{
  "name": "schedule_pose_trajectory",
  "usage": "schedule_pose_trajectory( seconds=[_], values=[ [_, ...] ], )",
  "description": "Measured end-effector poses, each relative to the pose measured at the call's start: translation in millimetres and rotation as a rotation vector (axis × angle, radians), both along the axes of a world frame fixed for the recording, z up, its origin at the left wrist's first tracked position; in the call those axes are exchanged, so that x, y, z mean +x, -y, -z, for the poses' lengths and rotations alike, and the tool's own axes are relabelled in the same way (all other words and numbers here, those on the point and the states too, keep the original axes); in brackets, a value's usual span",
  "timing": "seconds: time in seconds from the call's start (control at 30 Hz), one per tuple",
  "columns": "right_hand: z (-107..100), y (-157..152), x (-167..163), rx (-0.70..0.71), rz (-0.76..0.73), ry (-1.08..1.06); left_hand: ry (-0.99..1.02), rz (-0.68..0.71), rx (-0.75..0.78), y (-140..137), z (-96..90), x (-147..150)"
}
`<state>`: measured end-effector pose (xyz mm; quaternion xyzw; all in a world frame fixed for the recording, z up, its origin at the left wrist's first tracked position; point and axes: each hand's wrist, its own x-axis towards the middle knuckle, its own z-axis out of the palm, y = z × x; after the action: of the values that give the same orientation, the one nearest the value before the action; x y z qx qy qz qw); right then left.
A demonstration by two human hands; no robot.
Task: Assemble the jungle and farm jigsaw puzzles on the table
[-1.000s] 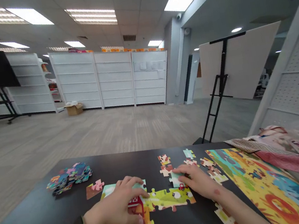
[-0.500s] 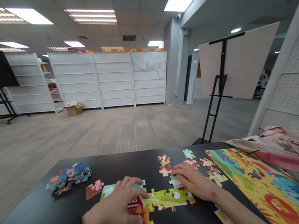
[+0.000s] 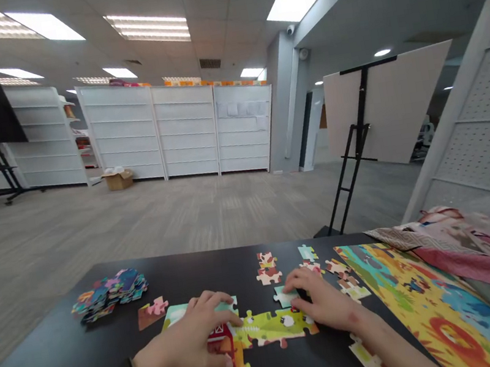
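My left hand, a watch on its wrist, lies with fingers spread on the joined farm puzzle, which shows a red barn. It covers much of that section. A green strip with sheep extends from the puzzle's right side. Above this strip, my right hand has thumb and fingertips closed at the right part of a light blue puzzle piece. The piece lies on the table just above the strip; whether they touch is hard to tell. Brown-and-white cow pieces lie beyond it.
A pile of loose puzzle pieces sits at the table's far left, with a pink pig piece nearer. More pieces lie right of my right hand. A yellow animal picture and fabric bags occupy the right side.
My right hand has lifted and curled slightly, its thumb now showing apart from the fingers. The light blue piece is shifted a little left and up. My left hand stays in place.
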<state>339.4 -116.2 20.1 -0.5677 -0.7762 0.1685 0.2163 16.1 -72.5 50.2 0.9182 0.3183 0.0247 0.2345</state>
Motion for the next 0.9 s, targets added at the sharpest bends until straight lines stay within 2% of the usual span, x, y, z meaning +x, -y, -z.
schedule_pose_trajectory(
  seconds=[0.27,0.6,0.9],
  values=[
    [-5.1,0.7,-2.1,-0.024,0.007,-0.013,-0.017,-0.016,-0.024,1.1,-4.5,1.3],
    [-3.0,-0.5,1.5,-0.043,0.007,-0.031,0.012,0.011,0.005,-1.5,1.9,-1.1],
    [-5.0,1.7,-1.8,-0.058,-0.007,-0.022,0.011,0.014,0.008,-0.8,-0.1,-0.4]
  ],
)
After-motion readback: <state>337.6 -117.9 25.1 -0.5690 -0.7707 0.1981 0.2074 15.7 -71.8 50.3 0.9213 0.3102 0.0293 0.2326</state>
